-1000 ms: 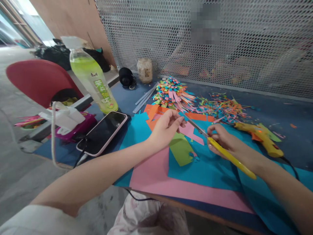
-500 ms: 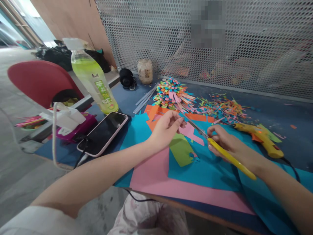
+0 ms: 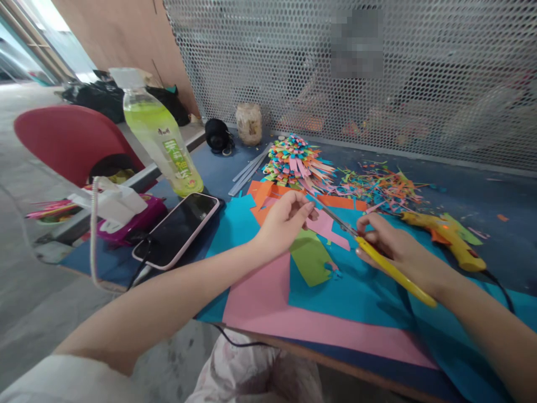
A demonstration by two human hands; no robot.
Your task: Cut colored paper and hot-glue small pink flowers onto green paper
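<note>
My right hand is closed round a pair of scissors with yellow handles, the blades pointing up and left. Close to the blade tips, my left hand is pinched shut; whatever lies between its fingers is too small to make out. Beneath both hands spread sheets of blue paper and pink paper. A notched piece of green paper lies on the blue sheet, with tiny scraps at its edge. Orange paper pieces lie just beyond my hands.
Behind the papers stand a fringed multicoloured paper pile and loose paper shreds. A yellow glue gun with a cord lies right. On the left are a phone, a drink bottle and a purple tissue box. Perforated metal borders the back.
The scissors' handles have shifted very slightly up and left in my right hand. My left hand stays almost still.
</note>
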